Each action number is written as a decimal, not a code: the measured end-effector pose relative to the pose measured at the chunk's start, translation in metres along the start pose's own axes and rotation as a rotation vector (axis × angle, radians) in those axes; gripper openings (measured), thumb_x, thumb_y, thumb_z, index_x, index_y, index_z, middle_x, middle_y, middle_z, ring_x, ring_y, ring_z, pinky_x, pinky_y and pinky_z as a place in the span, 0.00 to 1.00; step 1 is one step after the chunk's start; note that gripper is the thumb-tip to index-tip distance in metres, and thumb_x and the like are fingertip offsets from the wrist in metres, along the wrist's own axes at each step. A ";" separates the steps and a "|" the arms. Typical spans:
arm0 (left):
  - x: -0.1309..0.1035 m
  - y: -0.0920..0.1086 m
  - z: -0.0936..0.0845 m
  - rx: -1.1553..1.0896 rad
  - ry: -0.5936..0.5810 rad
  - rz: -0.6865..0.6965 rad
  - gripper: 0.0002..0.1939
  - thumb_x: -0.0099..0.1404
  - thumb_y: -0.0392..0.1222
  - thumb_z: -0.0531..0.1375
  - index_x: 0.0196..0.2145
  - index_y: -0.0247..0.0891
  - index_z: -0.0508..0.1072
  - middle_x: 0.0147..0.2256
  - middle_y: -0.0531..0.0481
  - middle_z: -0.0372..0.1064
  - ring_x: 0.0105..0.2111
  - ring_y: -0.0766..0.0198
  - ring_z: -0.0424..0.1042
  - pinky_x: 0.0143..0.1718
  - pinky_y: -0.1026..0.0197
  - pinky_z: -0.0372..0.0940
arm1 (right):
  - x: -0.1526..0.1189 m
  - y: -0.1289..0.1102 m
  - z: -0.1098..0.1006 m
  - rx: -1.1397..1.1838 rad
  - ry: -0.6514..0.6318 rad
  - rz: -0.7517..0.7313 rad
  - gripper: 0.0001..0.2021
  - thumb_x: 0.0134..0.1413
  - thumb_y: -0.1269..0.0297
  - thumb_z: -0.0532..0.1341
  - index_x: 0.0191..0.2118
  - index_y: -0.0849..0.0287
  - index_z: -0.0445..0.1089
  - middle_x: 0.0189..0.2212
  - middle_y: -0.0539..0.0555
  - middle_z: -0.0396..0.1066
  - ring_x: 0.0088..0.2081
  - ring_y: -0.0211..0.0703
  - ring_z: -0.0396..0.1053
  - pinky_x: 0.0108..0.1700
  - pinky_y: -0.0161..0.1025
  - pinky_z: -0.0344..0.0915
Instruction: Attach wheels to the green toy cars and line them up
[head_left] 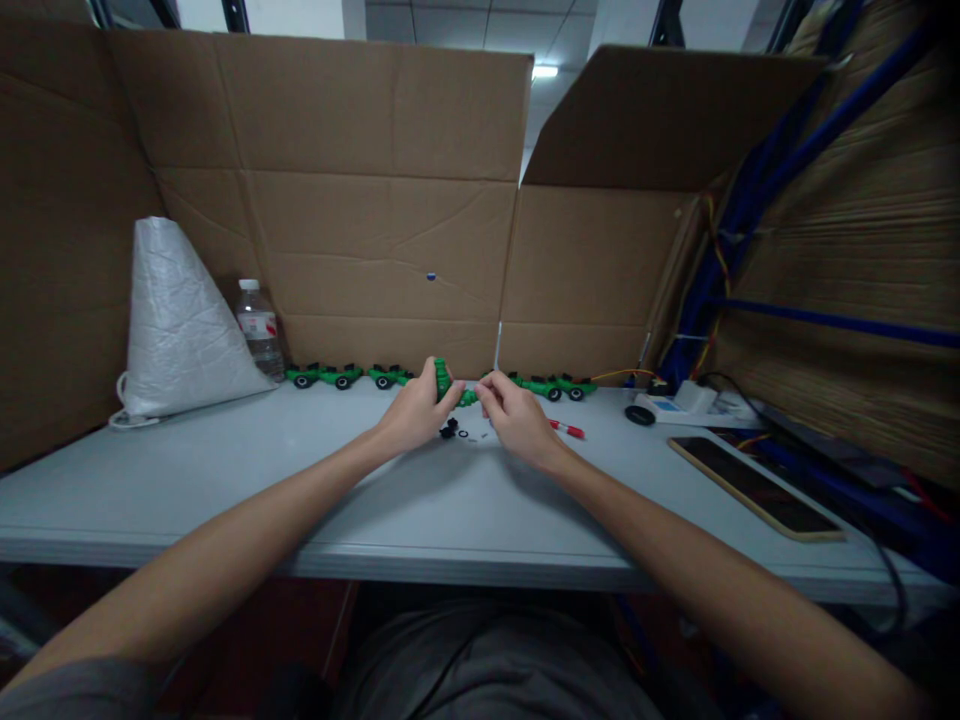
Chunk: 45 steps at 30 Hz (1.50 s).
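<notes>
My left hand (411,415) is closed around a green plastic toy car body (442,378), which stands up past the thumb and reaches toward the right. Fingertips of my right hand (517,412) are pinched together at the right end of this green piece; whatever they hold is too small to make out. On the table below the hands lie small black parts (448,429) and a little black ring (463,434). A red marker (568,429) lies just right of my right hand.
Green toy cars with black wheels line the back: one at left (324,376), one behind my left hand (390,376), others at right (555,387). A silvery bag (184,320) and water bottle (259,330) stand left. A phone (754,487) and power strip (697,405) lie right.
</notes>
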<state>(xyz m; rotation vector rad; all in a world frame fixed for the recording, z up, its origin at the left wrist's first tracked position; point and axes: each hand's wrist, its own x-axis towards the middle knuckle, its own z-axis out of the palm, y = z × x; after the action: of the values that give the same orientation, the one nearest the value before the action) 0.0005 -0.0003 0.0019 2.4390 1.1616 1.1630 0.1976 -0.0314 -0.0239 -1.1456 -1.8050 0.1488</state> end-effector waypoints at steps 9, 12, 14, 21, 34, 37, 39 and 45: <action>-0.001 -0.001 0.000 -0.003 -0.009 0.012 0.12 0.75 0.53 0.55 0.43 0.42 0.63 0.35 0.47 0.77 0.33 0.56 0.77 0.33 0.60 0.63 | -0.001 -0.001 0.000 -0.002 0.005 -0.003 0.12 0.71 0.54 0.52 0.39 0.54 0.66 0.25 0.48 0.68 0.27 0.41 0.65 0.33 0.37 0.57; -0.001 0.001 -0.001 0.010 -0.013 -0.003 0.12 0.75 0.54 0.55 0.43 0.43 0.63 0.36 0.47 0.77 0.33 0.56 0.77 0.33 0.60 0.63 | -0.001 -0.001 0.000 -0.006 0.000 0.002 0.13 0.71 0.54 0.52 0.38 0.54 0.66 0.25 0.48 0.68 0.26 0.42 0.65 0.33 0.37 0.57; -0.001 0.002 -0.001 0.014 -0.013 -0.012 0.13 0.75 0.54 0.55 0.43 0.43 0.62 0.35 0.47 0.77 0.33 0.56 0.77 0.33 0.60 0.62 | 0.000 -0.002 -0.001 -0.009 -0.004 0.005 0.13 0.71 0.53 0.52 0.38 0.54 0.66 0.25 0.48 0.68 0.26 0.42 0.65 0.33 0.37 0.57; 0.000 -0.002 0.001 0.021 -0.013 -0.002 0.13 0.75 0.55 0.55 0.43 0.42 0.62 0.34 0.47 0.76 0.31 0.55 0.76 0.32 0.60 0.61 | -0.001 0.000 0.000 -0.004 -0.009 -0.008 0.13 0.71 0.54 0.52 0.38 0.54 0.66 0.24 0.47 0.67 0.26 0.41 0.65 0.32 0.37 0.56; 0.000 -0.003 0.003 0.066 -0.015 -0.013 0.13 0.75 0.55 0.56 0.43 0.43 0.63 0.34 0.47 0.77 0.33 0.54 0.77 0.33 0.59 0.63 | -0.001 0.002 -0.001 -0.011 -0.043 -0.012 0.12 0.71 0.55 0.52 0.36 0.54 0.65 0.24 0.48 0.68 0.27 0.42 0.66 0.34 0.37 0.57; 0.001 -0.003 0.002 0.068 -0.024 -0.008 0.13 0.75 0.54 0.55 0.43 0.43 0.62 0.34 0.47 0.77 0.32 0.54 0.77 0.32 0.60 0.62 | -0.001 0.003 0.000 -0.010 -0.050 -0.019 0.12 0.70 0.55 0.52 0.36 0.54 0.65 0.25 0.48 0.69 0.27 0.42 0.66 0.34 0.37 0.57; 0.001 -0.004 0.002 0.070 -0.029 -0.007 0.13 0.75 0.55 0.55 0.43 0.43 0.62 0.34 0.47 0.76 0.32 0.54 0.76 0.32 0.60 0.61 | -0.001 0.003 0.000 -0.012 -0.052 -0.019 0.12 0.70 0.55 0.52 0.36 0.54 0.65 0.25 0.48 0.69 0.27 0.42 0.66 0.34 0.37 0.57; 0.001 -0.007 0.004 0.067 -0.024 0.016 0.14 0.75 0.56 0.54 0.43 0.43 0.61 0.33 0.47 0.75 0.31 0.54 0.75 0.30 0.60 0.59 | -0.001 0.001 -0.001 -0.025 -0.056 -0.019 0.12 0.70 0.56 0.52 0.37 0.54 0.65 0.24 0.47 0.69 0.27 0.42 0.66 0.33 0.37 0.56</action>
<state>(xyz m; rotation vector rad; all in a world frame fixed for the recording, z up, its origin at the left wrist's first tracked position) 0.0001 0.0056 -0.0035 2.5096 1.1945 1.1128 0.1992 -0.0318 -0.0250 -1.1520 -1.8706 0.1490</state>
